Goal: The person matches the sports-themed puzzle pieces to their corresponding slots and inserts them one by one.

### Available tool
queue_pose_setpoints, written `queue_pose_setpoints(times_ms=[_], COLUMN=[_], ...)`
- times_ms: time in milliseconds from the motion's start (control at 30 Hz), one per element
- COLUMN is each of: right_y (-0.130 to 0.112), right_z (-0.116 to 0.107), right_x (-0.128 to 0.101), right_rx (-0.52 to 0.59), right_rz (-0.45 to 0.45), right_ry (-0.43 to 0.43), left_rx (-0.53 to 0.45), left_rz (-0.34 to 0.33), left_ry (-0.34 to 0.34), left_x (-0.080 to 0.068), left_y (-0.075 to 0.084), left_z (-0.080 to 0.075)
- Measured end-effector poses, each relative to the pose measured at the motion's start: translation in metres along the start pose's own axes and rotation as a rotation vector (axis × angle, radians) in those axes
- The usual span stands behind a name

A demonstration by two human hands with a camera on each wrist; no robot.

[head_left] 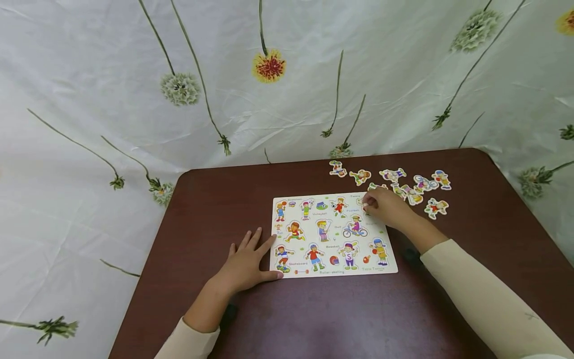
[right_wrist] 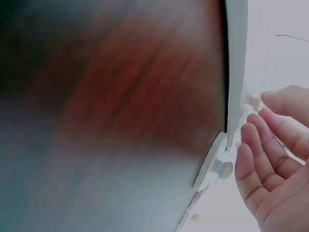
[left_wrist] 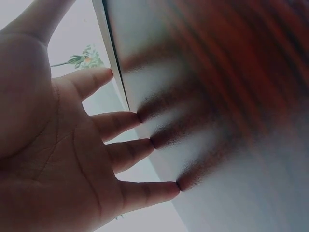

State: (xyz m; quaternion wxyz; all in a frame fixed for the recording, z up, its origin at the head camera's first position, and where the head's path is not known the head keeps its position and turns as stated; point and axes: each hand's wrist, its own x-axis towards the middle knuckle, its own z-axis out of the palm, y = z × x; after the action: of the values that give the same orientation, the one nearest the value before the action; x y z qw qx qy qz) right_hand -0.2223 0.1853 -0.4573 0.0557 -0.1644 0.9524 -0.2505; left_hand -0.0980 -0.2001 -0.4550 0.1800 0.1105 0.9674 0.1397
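A white puzzle board [head_left: 314, 232] printed with children playing sports lies flat on the table. My left hand [head_left: 244, 264] has its fingers spread on the table, with the thumb on the board's lower left corner. From below, the left wrist view shows the left palm [left_wrist: 58, 140] with straight fingers touching the tabletop. At the board's upper right corner, my right hand [head_left: 385, 207] pinches a puzzle piece [head_left: 365, 209] that its fingers mostly hide. In the right wrist view the right hand [right_wrist: 275, 154] has thumb and index finger on a small pale knob [right_wrist: 254, 102].
Several loose cut-out figures lie right of and behind the board, including a bicycle piece [head_left: 426, 183], a football piece [head_left: 436, 208] and a piece [head_left: 337, 168] near the back edge. The dark brown table [head_left: 215, 209] meets a white flowered cloth [head_left: 291, 119] behind.
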Motion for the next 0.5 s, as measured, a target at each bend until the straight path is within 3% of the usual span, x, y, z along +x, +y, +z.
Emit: queue_pose_setpoints(times_ms=[500], right_y=[0.028], right_z=[-0.023], right_x=[-0.034], right_rx=[0.257], right_rz=[0.082], right_ry=[0.248], left_rx=[-0.009], left_rz=[-0.003], left_ry=[-0.006], left_x=[0.002], left_y=[0.001], left_z=[0.002])
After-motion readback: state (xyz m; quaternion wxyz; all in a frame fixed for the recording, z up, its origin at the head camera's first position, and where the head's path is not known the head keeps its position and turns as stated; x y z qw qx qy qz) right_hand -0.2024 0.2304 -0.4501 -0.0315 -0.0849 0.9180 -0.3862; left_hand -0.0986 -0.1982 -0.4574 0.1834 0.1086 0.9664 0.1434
